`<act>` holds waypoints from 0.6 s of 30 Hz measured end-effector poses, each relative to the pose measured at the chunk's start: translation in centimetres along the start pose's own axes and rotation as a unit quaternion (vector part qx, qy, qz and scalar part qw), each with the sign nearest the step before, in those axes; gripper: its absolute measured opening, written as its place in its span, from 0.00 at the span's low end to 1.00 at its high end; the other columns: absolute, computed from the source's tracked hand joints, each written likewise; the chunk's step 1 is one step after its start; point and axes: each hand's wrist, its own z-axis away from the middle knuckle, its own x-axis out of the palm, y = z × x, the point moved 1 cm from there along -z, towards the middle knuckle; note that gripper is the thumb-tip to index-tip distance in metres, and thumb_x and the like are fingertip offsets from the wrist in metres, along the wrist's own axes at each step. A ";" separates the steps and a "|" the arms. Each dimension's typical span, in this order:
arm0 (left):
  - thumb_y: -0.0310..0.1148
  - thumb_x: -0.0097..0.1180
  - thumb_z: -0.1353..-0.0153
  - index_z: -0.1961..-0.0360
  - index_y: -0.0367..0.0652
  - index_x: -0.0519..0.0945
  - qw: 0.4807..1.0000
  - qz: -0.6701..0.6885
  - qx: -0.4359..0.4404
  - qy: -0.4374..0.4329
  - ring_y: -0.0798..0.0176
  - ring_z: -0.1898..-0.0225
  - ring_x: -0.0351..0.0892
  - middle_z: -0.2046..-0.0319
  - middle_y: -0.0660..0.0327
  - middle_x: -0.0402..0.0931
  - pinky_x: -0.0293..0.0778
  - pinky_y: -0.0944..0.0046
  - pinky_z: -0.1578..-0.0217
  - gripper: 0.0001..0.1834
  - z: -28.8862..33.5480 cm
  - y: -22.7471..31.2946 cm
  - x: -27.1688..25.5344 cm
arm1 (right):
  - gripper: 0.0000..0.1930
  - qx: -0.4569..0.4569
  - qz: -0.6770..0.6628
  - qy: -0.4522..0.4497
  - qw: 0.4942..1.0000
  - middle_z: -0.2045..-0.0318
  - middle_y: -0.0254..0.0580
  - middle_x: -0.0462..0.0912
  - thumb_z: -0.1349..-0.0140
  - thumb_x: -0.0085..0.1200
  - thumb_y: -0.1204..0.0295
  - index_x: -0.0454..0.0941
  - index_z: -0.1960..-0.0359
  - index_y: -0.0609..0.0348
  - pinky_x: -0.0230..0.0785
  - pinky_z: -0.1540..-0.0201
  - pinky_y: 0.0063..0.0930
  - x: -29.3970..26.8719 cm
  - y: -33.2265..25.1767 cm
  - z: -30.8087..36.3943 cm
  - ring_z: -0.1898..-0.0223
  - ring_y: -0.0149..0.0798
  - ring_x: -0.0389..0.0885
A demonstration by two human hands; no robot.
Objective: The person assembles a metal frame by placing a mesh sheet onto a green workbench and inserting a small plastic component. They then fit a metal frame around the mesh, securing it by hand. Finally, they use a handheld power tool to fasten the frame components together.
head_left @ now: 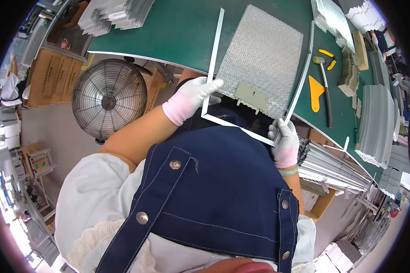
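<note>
A thin white three-sided frame (pixel 217 43) spans my two hands, its near strip close to my apron and its far end without a crosspiece. My left hand (pixel 197 93), in a white glove with a pink cuff, pinches the left strip just above the corner. At the near right corner my right hand (pixel 284 142), gloved alike, has its fingers closed around the strip. Between the side strips lies a silver mesh sheet (pixel 269 50), partly overhanging the green table's near edge. A grey-beige plate (pixel 252 97) with small prongs sits on the sheet's near edge.
On the green table (pixel 182 36) lie yellow-handled pliers (pixel 329 59), a hammer (pixel 325 86) and an orange scraper (pixel 315 93). Mesh sheets (pixel 118 16) are stacked far left. A floor fan (pixel 108 101) stands left; metal strips (pixel 332 166) lie under the table at right.
</note>
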 end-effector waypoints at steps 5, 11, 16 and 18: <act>0.39 0.59 0.31 0.51 0.32 0.76 0.998 -0.042 0.038 -0.031 0.65 0.58 0.81 0.58 0.56 0.78 0.79 0.65 0.53 0.19 -2.1 -2.6 -1.4 | 0.14 0.036 0.076 0.004 0.996 0.64 0.37 0.80 0.31 0.59 0.64 0.74 0.53 0.61 0.76 0.65 0.25 0.0 0.1 0.0 0.66 0.32 0.82; 0.35 0.58 0.33 0.49 0.31 0.74 0.996 -0.074 0.029 -0.050 0.62 0.57 0.81 0.56 0.54 0.78 0.79 0.63 0.52 0.18 -0.9 -2.0 -1.9 | 0.12 0.029 0.015 0.036 0.999 0.60 0.34 0.79 0.30 0.58 0.66 0.74 0.51 0.56 0.74 0.51 0.34 0.4 0.6 0.9 0.54 0.35 0.80; 0.27 0.42 0.31 0.41 0.32 0.71 0.990 0.104 0.073 -0.063 0.62 0.44 0.78 0.45 0.54 0.77 0.70 0.59 0.37 0.19 -2.6 -4.3 -0.3 | 0.12 -0.004 -0.046 0.006 0.999 0.60 0.38 0.79 0.31 0.55 0.67 0.73 0.53 0.62 0.74 0.50 0.31 1.2 1.2 -0.3 0.56 0.34 0.80; 0.26 0.41 0.31 0.40 0.32 0.71 0.993 0.100 0.063 -0.021 0.59 0.43 0.77 0.44 0.54 0.76 0.70 0.57 0.36 0.20 -2.9 -3.6 0.4 | 0.11 -0.016 -0.032 0.039 0.999 0.62 0.36 0.78 0.31 0.57 0.68 0.73 0.54 0.60 0.75 0.54 0.26 1.8 0.4 -0.9 0.59 0.31 0.79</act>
